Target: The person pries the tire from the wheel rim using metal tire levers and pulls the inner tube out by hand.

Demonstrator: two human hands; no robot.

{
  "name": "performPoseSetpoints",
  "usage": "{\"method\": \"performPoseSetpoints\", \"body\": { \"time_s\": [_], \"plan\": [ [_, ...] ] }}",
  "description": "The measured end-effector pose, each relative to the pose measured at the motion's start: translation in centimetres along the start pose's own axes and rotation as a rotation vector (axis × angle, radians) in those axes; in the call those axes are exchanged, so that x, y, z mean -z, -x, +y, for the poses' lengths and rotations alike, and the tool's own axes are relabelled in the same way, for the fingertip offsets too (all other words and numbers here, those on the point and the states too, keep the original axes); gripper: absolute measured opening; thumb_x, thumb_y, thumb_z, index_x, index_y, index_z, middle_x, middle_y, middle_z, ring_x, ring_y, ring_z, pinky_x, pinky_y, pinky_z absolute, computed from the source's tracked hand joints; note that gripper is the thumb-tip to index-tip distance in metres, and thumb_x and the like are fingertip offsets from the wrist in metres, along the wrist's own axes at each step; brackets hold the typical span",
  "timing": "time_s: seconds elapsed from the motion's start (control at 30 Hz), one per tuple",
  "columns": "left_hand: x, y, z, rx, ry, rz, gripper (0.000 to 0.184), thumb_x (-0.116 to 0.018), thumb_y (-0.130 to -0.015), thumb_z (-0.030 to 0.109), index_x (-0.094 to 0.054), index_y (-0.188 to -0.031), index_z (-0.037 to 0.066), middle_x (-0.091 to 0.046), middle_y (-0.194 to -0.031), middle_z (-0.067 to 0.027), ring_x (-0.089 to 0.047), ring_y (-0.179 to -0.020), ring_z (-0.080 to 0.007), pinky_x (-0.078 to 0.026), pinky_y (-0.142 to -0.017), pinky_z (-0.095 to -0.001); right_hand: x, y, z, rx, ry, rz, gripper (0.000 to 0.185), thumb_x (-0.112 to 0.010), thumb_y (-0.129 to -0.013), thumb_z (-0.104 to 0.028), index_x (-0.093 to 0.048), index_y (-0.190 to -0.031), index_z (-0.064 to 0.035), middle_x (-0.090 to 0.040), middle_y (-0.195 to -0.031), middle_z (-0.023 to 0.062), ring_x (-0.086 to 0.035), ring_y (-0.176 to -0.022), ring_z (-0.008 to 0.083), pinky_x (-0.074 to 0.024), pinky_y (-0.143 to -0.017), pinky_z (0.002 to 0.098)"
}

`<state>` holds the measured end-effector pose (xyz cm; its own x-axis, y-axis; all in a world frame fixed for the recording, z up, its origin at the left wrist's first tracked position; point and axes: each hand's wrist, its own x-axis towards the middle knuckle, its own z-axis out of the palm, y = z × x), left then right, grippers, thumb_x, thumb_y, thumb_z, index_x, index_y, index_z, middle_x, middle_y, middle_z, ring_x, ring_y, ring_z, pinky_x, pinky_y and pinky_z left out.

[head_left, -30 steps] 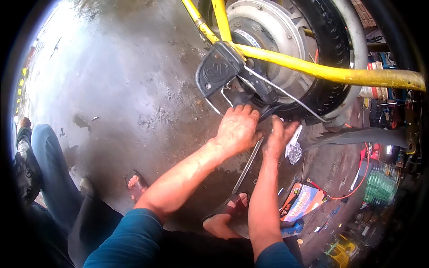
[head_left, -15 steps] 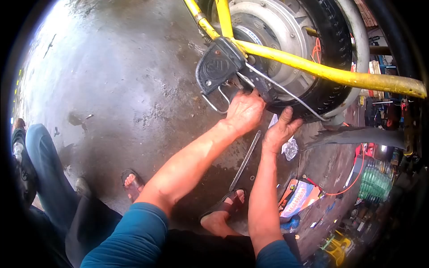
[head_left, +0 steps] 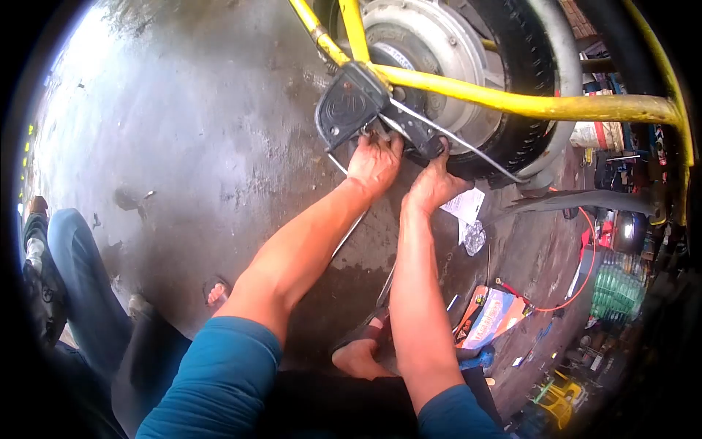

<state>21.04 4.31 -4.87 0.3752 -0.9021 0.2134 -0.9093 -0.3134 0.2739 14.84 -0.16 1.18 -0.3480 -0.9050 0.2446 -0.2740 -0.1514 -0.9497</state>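
Note:
My left hand reaches up beneath a black plastic cover by the wheel's hub, its fingers curled around something I cannot make out. Just to its right, my right hand has its fingertips closed on the lower end of a dark metal bracket. A thin metal rod runs from the cover past the wheel. Behind these parts is a black tyre with a silver hub. A yellow tubular frame crosses in front of the wheel.
On the wet concrete floor lie a paper sheet, crumpled clear plastic and a colourful box. An orange hose curves near green bottles. At the left is another person's leg in jeans.
My right hand has risen from below the tyre, where its fingers were spread, to the dark bracket. My left hand has shifted left under the cover. The view has moved slightly.

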Motion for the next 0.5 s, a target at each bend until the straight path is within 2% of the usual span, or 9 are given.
{"method": "performPoseSetpoints", "body": {
  "time_s": [0.03,0.13,0.17,0.27,0.3,0.37,0.4,0.43,0.5],
  "plan": [
    [0.5,-0.1,0.0,-0.018,-0.068,-0.062,0.037,-0.047,-0.085,0.013,-0.048,-0.118,-0.004,-0.066,-0.094,-0.0204,-0.063,-0.094,-0.0319,-0.04,-0.093,-0.044,-0.5,-0.2,0.2,0.024,0.052,0.063,0.073,-0.084,-0.074,-0.024,-0.037,-0.115,0.0146,-0.054,-0.113,0.0257,-0.057,-0.103,0.0282,-0.0467,-0.092,0.0384],
    [1.2,0.2,-0.8,-0.069,0.004,-0.045,0.038,-0.047,-0.085,0.013,-0.048,-0.119,-0.004,-0.066,-0.097,-0.0212,-0.064,-0.095,-0.0314,-0.037,-0.098,-0.0446,0.2,-0.3,-0.1,0.052,-0.017,-0.002,0.076,-0.084,-0.073,-0.03,-0.038,-0.114,0.0149,-0.055,-0.112,0.0269,-0.059,-0.101,0.0293,-0.0482,-0.088,0.0383],
    [1.2,0.3,-0.9,-0.068,0.088,-0.075,0.044,-0.049,-0.084,0.013,-0.046,-0.124,-0.005,-0.066,-0.099,-0.0221,-0.064,-0.096,-0.0314,-0.035,-0.102,-0.0441,0.6,-0.2,-0.2,0.013,0.03,-0.038,0.069,-0.08,-0.075,-0.025,-0.039,-0.114,0.0144,-0.056,-0.112,0.0263,-0.059,-0.101,0.0295,-0.0467,-0.089,0.0384],
    [1.5,1.1,-1.8,-0.127,0.087,-0.069,0.051,-0.052,-0.082,0.014,-0.044,-0.128,-0.006,-0.066,-0.099,-0.0219,-0.064,-0.1,-0.0309,-0.037,-0.101,-0.0428,1.4,-0.7,1.4,0.149,0.097,-0.113,0.059,-0.073,-0.077,-0.015,-0.039,-0.116,0.014,-0.055,-0.114,0.0258,-0.057,-0.103,0.0297,-0.0443,-0.092,0.039],
    [1.7,1.2,-2.0,-0.112,0.123,-0.074,0.055,-0.055,-0.078,0.013,-0.046,-0.13,-0.003,-0.068,-0.098,-0.0195,-0.065,-0.099,-0.0296,-0.037,-0.1,-0.043,1.8,-0.6,0.8,0.161,0.01,-0.202,0.055,-0.067,-0.075,-0.006,-0.039,-0.118,0.0129,-0.055,-0.115,0.0222,-0.056,-0.104,0.0287,-0.041,-0.096,0.0377],
    [2.2,1.7,-2.9,-0.15,0.229,-0.025,0.052,-0.056,-0.077,0.011,-0.05,-0.126,0.0,-0.068,-0.097,-0.0179,-0.066,-0.095,-0.029,-0.037,-0.1,-0.0438,2.1,-0.2,-0.5,0.103,-0.133,-0.282,0.055,-0.068,-0.075,-0.006,-0.039,-0.119,0.012,-0.053,-0.117,0.02,-0.055,-0.105,0.0273,-0.04,-0.097,0.0358],
    [3.1,2.2,-3.1,-0.17,0.285,-0.009,0.05,-0.057,-0.076,0.011,-0.052,-0.124,0.002,-0.068,-0.097,-0.0171,-0.067,-0.093,-0.0287,-0.037,-0.1,-0.0441,2.6,-0.6,0.8,0.161,-0.129,-0.331,0.056,-0.068,-0.075,-0.005,-0.039,-0.12,0.0113,-0.052,-0.119,0.0178,-0.053,-0.106,0.0255,-0.039,-0.098,0.0345],
    [5.7,2.1,-3.1,-0.175,0.318,-0.329,0.039,-0.057,-0.073,0.009,-0.061,-0.111,0.005,-0.068,-0.092,-0.0171,-0.066,-0.09,-0.0307,-0.036,-0.1,-0.0468,3.2,-1.1,2.0,0.22,-0.128,-0.38,0.057,-0.068,-0.075,-0.004,-0.038,-0.121,0.0105,-0.051,-0.121,0.0155,-0.052,-0.108,0.0236,-0.038,-0.099,0.0332],
    [9.0,3.6,-4.6,-0.317,0.366,-0.275,0.032,-0.057,-0.072,0.008,-0.063,-0.103,0.005,-0.068,-0.085,-0.0178,-0.066,-0.088,-0.0329,-0.035,-0.099,-0.0492,3.7,-1.6,1.6,0.161,-0.134,-0.503,0.059,-0.068,-0.076,-0.004,-0.037,-0.125,0.0082,-0.05,-0.123,0.0146,-0.051,-0.109,0.0222,-0.0376,-0.099,0.0334]
  ]
}}
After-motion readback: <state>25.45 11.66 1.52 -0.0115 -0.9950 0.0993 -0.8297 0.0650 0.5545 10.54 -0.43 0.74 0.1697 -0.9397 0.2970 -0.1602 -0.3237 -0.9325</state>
